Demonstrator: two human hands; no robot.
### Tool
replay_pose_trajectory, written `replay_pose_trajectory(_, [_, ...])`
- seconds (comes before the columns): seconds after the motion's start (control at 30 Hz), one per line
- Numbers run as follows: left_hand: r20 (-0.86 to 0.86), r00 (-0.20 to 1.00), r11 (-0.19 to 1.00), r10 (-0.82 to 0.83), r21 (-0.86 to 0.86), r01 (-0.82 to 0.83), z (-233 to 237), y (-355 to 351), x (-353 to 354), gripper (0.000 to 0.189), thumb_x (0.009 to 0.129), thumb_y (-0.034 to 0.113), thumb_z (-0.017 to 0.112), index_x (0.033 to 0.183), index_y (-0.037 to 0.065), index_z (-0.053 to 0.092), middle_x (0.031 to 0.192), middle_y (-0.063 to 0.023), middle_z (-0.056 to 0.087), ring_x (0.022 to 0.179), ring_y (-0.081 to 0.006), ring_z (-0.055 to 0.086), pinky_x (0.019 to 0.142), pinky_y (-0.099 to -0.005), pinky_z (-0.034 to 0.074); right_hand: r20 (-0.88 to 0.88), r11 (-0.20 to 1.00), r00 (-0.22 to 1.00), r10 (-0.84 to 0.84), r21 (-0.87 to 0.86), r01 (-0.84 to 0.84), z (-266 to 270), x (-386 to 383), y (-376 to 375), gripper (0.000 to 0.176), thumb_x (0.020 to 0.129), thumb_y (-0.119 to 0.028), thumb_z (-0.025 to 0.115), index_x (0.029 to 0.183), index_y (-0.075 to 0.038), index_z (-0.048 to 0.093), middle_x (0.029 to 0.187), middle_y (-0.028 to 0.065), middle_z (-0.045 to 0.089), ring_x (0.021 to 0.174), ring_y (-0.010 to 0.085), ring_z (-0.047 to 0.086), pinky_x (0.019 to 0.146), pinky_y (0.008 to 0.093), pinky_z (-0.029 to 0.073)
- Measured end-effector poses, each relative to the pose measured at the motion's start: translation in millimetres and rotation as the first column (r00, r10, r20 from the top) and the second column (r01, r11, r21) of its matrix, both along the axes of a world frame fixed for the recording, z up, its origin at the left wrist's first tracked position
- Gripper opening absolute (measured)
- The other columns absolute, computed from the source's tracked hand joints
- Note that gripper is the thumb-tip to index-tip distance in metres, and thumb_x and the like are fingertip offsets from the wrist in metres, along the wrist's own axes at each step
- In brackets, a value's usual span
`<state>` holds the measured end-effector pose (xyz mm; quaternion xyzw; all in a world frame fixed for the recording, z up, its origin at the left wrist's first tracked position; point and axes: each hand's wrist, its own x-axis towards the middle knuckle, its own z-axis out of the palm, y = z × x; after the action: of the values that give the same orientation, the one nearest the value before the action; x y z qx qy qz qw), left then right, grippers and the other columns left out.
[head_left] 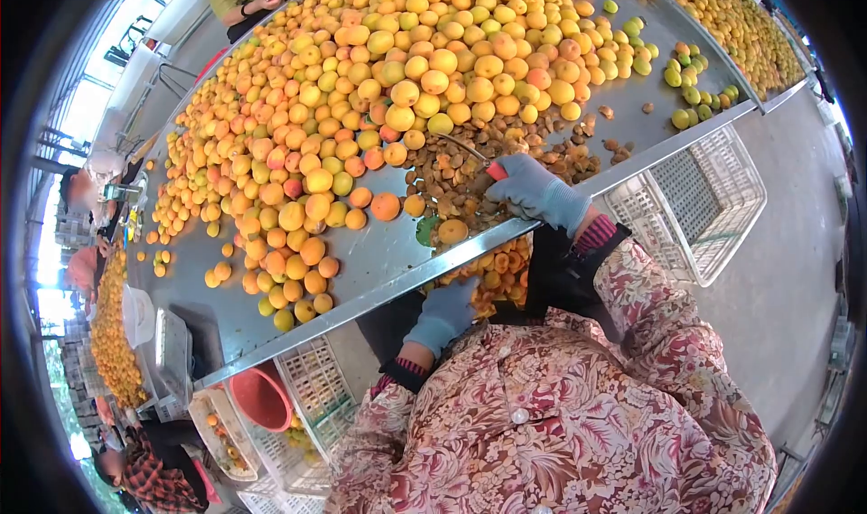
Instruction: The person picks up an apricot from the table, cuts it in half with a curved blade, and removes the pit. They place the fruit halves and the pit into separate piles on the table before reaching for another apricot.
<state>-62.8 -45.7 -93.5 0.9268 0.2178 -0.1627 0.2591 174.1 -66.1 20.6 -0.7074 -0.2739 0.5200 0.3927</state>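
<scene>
My right hand (539, 189), in a grey-blue knit glove, is closed around the reddish handle of a thin curved metal tool (465, 145). It hovers at the table's near edge, over a heap of brown apricot pits (533, 144). My left hand (442, 315), gloved too, is low in front of my body, beside a container of halved apricots (501, 275). Its fingertips are turned away and partly hidden, so what they hold does not show. A single cut-looking apricot (452, 232) lies near the rim by a green leaf (427, 231).
Whole apricots (361, 80) cover much of the metal table (379, 266), with greener ones (691, 89) at the right. White crates (695, 202) stand below the right edge; a red bucket (262, 397) and more crates are at the lower left. Other people work across and to the left.
</scene>
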Motion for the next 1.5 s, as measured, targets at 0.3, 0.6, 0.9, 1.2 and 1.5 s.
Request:
replay_pose_trajectory(0.3, [0.328,0.941,0.911,-0.088,0.408,-0.057,114.2,40.7,25.4,0.049,0.076,0.012,0.053,0.124,0.022,0.050,0.098,-0.0157,0.056,0.084,-0.0305,0.059,0.067,-0.0401,0.047,-0.484,0.913,0.872,-0.072,0.319,0.253,-20.1,16.5,-19.7,0.022,0.082,-0.006,0.057,0.103,0.000,0.059,0.069,0.0064,0.062,0.040,0.0056,0.046,0.037,0.0181,0.034])
replay_pose_trajectory(0.6, [-0.125,0.947,0.916,-0.294,0.246,0.317,113.4,88.7,66.8,0.050,0.075,0.016,0.056,0.125,0.022,0.049,0.103,-0.0135,0.056,0.091,-0.0298,0.058,0.073,-0.0371,0.048,-0.501,0.867,0.863,-0.070,0.397,0.301,-20.6,15.4,-25.2,0.022,0.087,-0.009,0.052,0.106,0.001,0.058,0.075,0.0062,0.060,0.042,0.0028,0.043,0.039,0.0169,0.035])
replay_pose_trajectory(0.9, [0.392,0.694,0.485,0.603,-0.872,0.071,127.0,98.8,35.0,0.049,0.073,0.007,0.052,0.121,0.002,0.046,0.106,-0.0177,0.060,0.086,-0.0192,0.061,0.064,-0.0238,0.048,-0.561,0.818,0.817,-0.136,0.402,0.412,-15.9,12.1,-25.9,0.020,0.085,-0.007,0.054,0.103,0.002,0.059,0.075,0.0072,0.063,0.046,0.0053,0.049,0.042,0.0169,0.037])
replay_pose_trajectory(1.2, [0.423,0.887,0.982,-0.185,0.054,0.179,126.8,20.3,11.7,0.042,0.076,0.016,0.052,0.117,0.005,0.051,0.086,-0.0147,0.059,0.069,-0.0272,0.056,0.063,-0.0353,0.047,-0.488,0.831,0.864,-0.129,0.422,0.362,-16.8,12.0,-25.4,0.020,0.088,-0.010,0.051,0.104,-0.001,0.058,0.069,0.0038,0.059,0.042,0.0037,0.044,0.038,0.0178,0.033])
replay_pose_trajectory(1.5, [0.322,0.859,0.892,0.398,0.084,-0.444,95.7,99.1,33.5,0.046,0.079,0.030,0.055,0.120,0.010,0.049,0.097,-0.0176,0.060,0.083,-0.0365,0.059,0.073,-0.0453,0.047,-0.625,0.785,0.769,-0.135,0.406,0.467,-20.5,14.9,-25.4,0.024,0.090,-0.013,0.048,0.109,-0.002,0.056,0.070,0.0070,0.061,0.041,0.0065,0.045,0.039,0.0197,0.036])
